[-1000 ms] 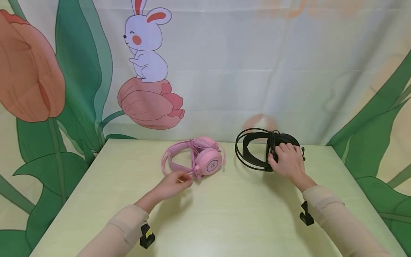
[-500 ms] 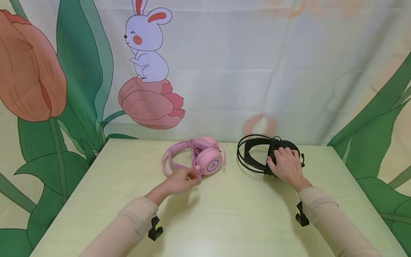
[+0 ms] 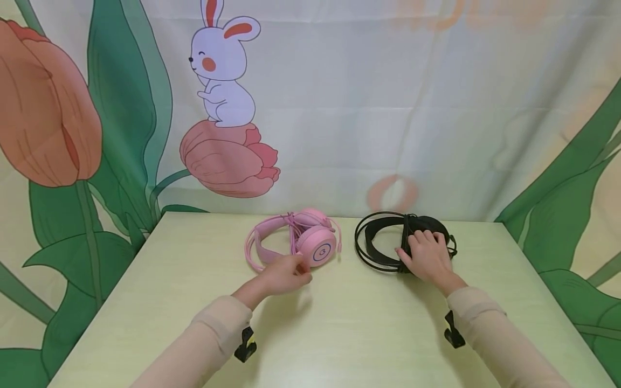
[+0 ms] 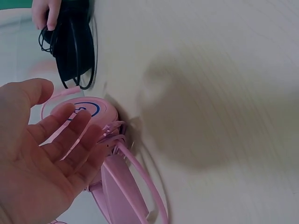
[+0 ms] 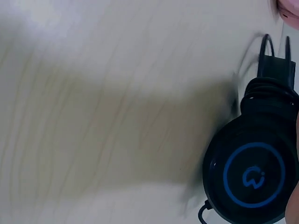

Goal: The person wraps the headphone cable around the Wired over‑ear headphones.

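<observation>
Pink headphones [image 3: 315, 240] with a bundled cord lie on the table, left of centre. My left hand [image 3: 286, 275] is at their near side, fingers loosely bent and palm bare in the left wrist view, where the pink ear cup [image 4: 107, 109] shows just behind the fingers. To the right, my right hand [image 3: 427, 257] grips black headphones [image 3: 429, 222] by the ear cups, the thumb on the near side. Their cord is wound round them and loops out at the left. A blue ring and logo mark the black ear cup [image 5: 252, 200] in the right wrist view.
A pale yellow-green table [image 3: 359, 334] carries both headsets near its back edge. Right behind it hangs a curtain [image 3: 330, 108] printed with a rabbit, tulips and leaves. Small black camera mounts [image 3: 246, 345] sit at both wrists.
The black headphones have come down and nearer to me with my right hand. My left hand has slid right along the near side of the pink headphones, which stay in place.
</observation>
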Available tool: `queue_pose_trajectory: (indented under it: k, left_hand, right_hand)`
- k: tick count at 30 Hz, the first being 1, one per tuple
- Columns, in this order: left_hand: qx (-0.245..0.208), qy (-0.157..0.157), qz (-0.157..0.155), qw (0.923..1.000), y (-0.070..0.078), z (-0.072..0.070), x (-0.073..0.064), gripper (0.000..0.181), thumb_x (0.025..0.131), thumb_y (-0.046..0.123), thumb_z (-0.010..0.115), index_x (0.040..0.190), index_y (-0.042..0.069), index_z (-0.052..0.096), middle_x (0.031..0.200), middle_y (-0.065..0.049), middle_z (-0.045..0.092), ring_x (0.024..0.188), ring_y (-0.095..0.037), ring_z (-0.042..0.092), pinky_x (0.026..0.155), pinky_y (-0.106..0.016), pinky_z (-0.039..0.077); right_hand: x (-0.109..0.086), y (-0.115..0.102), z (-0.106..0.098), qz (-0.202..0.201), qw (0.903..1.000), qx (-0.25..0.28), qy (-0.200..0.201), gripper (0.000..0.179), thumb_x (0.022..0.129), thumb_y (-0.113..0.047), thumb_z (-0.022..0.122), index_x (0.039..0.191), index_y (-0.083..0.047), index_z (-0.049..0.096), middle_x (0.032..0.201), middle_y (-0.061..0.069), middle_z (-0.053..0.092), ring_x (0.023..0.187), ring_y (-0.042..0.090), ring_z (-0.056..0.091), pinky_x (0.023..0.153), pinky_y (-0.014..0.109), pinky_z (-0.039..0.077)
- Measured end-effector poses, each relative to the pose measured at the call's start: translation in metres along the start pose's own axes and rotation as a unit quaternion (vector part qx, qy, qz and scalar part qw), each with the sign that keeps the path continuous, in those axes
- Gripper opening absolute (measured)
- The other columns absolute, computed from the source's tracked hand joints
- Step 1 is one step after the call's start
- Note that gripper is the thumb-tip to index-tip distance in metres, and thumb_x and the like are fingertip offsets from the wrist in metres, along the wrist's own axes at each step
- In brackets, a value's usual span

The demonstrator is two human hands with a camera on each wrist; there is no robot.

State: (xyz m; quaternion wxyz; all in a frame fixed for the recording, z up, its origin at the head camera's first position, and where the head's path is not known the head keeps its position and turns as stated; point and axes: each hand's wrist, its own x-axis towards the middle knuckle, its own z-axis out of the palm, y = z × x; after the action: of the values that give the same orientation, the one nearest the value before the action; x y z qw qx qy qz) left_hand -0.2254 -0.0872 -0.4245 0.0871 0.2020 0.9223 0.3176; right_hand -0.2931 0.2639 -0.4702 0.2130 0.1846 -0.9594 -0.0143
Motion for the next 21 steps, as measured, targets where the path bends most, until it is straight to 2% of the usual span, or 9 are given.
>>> queue_pose_trajectory:
  k: [8, 13, 17, 21]
  left_hand:
    - [0.038, 0.0, -0.007, 0.9992, 0.001, 0.0, 0.004, 0.015, 0.083, 0.019, 0.061, 0.092, 0.007, 0.06, 0.087, -0.003, 0.063, 0.079, -0.013, 0.056, 0.076, -0.03, 0.048]
    - [0.08, -0.001, 0.008, 0.9968, -0.002, 0.0, 0.004, 0.018, 0.083, 0.019, 0.061, 0.095, 0.007, 0.06, 0.089, -0.004, 0.061, 0.077, -0.013, 0.053, 0.074, -0.031, 0.047]
    - [0.118, 0.011, 0.023, 0.9927, -0.006, -0.003, 0.002, 0.016, 0.084, 0.019, 0.06, 0.095, 0.008, 0.061, 0.091, -0.006, 0.062, 0.079, -0.014, 0.054, 0.073, -0.031, 0.048]
    - [0.161, 0.032, 0.036, 0.9857, -0.01, -0.008, -0.001, 0.018, 0.084, 0.024, 0.061, 0.095, 0.009, 0.063, 0.094, -0.005, 0.063, 0.085, -0.016, 0.058, 0.075, -0.033, 0.049]
  right_hand:
    - [-0.001, -0.004, -0.002, 0.002, 0.9997, -0.002, -0.026, 0.042, 0.088, -0.047, 0.051, 0.077, -0.007, 0.05, 0.084, 0.008, 0.051, 0.086, 0.029, 0.047, 0.087, 0.047, 0.031]
    - [-0.001, -0.004, -0.006, 0.016, 0.999, 0.002, -0.042, 0.041, 0.091, -0.045, 0.047, 0.088, -0.005, 0.056, 0.096, 0.011, 0.053, 0.097, 0.032, 0.047, 0.091, 0.048, 0.031]
    - [-0.001, -0.004, -0.01, 0.021, 0.9994, 0.006, -0.027, 0.039, 0.092, -0.042, 0.047, 0.094, -0.004, 0.057, 0.099, 0.012, 0.052, 0.099, 0.032, 0.047, 0.091, 0.047, 0.033]
    - [-0.002, -0.005, -0.012, 0.004, 0.9999, -0.003, 0.016, 0.031, 0.09, -0.036, 0.053, 0.094, -0.006, 0.051, 0.093, 0.011, 0.05, 0.092, 0.032, 0.048, 0.083, 0.046, 0.036]
